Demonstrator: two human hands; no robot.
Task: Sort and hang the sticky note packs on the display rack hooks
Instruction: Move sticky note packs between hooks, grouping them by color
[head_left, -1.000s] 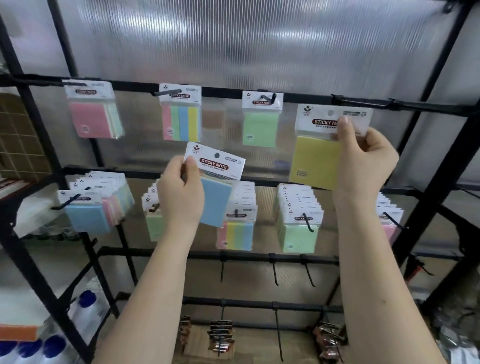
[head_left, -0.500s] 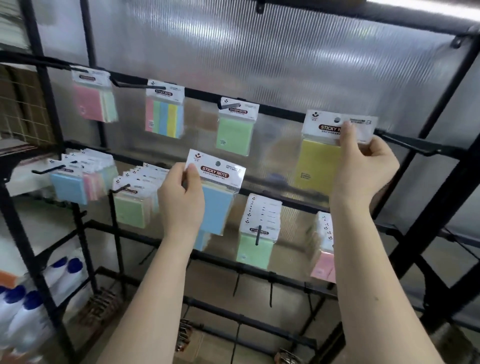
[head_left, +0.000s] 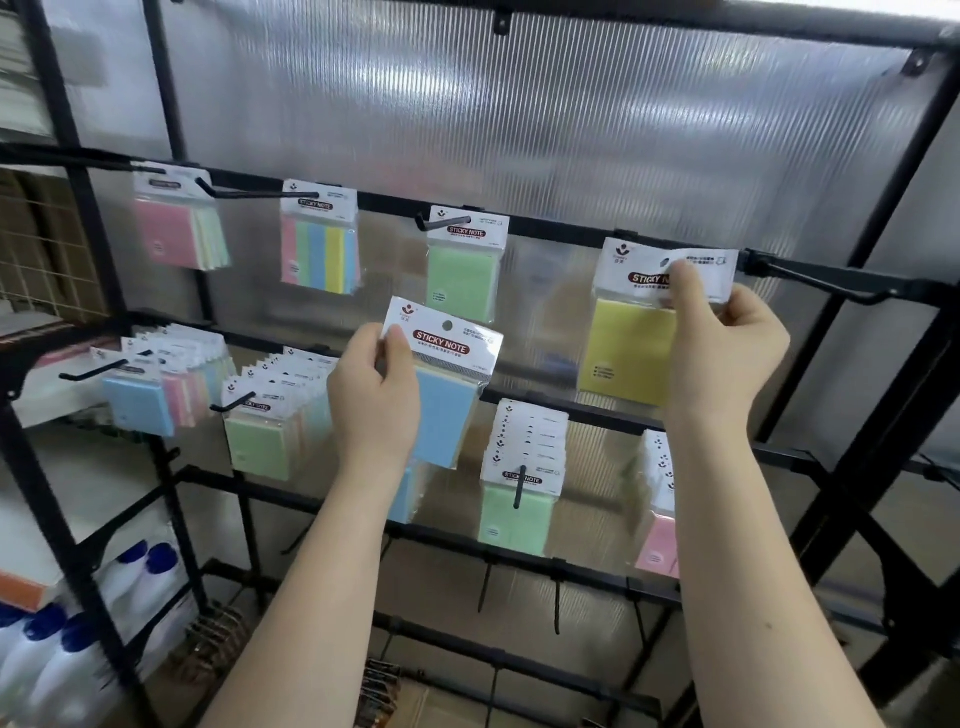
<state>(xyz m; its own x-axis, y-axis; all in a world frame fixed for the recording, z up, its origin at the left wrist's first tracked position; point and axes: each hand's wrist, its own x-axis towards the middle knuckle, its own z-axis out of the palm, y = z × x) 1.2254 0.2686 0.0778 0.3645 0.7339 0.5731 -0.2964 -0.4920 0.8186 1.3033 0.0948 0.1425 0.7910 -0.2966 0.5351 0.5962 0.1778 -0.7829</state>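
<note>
Bright, diffuse daylight through ribbed translucent panel (head_left: 519, 130) behind rack; soft glare streaks there. Shadows faint. Left edge blurred, frame bars bowed by wide-angle lens. Centre reasonably sharp.

Glossy plastic packs (head_left: 445, 384); matt black metal rack (head_left: 571, 234).

The left hand (head_left: 375, 395) holds a blue sticky note pack with a white card top (head_left: 445, 384) by its left edge, in front of the black metal rack (head_left: 852, 436). The right hand (head_left: 724, 353) pinches the white card top of a yellow sticky note pack (head_left: 631, 353), up beside a long black hook (head_left: 810, 278). On the top bar hang a pink pack (head_left: 174, 228), a striped pack (head_left: 319, 252) and a green pack (head_left: 462, 275). Lower hooks hold rows of packs. White bottles with blue caps (head_left: 62, 649) stand at the bottom left.
</note>
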